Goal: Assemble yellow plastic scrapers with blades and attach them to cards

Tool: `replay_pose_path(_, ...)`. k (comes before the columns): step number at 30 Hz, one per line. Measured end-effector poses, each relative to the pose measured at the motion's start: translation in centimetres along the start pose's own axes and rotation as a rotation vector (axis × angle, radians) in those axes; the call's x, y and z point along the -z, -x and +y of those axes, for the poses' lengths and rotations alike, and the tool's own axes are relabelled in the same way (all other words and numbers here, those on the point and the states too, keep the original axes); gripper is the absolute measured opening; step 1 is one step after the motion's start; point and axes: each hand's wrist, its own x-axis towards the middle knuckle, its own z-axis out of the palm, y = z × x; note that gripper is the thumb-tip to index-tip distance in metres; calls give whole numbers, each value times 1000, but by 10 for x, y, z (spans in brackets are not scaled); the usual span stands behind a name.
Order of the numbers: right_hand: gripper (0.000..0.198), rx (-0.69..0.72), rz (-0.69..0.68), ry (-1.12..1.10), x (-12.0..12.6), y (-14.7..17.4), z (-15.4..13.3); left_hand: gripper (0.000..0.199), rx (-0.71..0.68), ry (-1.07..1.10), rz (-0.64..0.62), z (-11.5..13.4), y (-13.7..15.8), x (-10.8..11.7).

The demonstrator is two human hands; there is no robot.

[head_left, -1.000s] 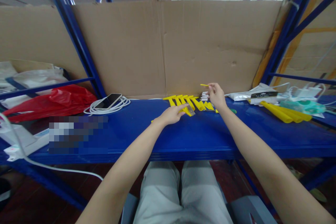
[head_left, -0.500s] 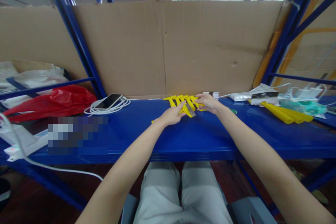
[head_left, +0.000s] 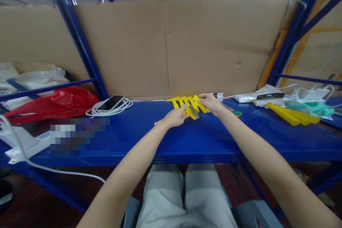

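Note:
My left hand is closed around a yellow scraper head with a flat metal blade that points toward the lower right. Just beyond it, a row of similar yellow scraper heads lies side by side along the back of the table. My right hand has its fingers closed on the rightmost yellow scraper head of that row. A tool with a green handle lies beside my right wrist, partly hidden by the forearm.
Yellow tubular handles and white-and-black packs lie at the right. On the left are a phone on a coiled white cable, a red plastic bag and a white power strip. Cardboard stands behind the blue table.
My right hand has shifted slightly, its fingertips now a little farther left on the rightmost scraper head. More of the green-handled tool shows. The left hand stays put with its scraper head.

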Motion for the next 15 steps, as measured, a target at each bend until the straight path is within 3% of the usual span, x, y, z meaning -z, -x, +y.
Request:
replay_pose_path(4,13,-48,-127,-83,1,2,-1,61,-12,14,0,0,0,1)
replay_pose_path(6,14,-73,-179,-168,2,3,-2,52,-47,27,-7,0,0,1)
replay_pose_path(9,16,-117,-182,-240,6,6,-5,41,-106,63,-15,0,0,0)
replay_pose_path(15,18,-150,-193,-185,10,5,-8,39,-116,92,6,-2,-1,-1)
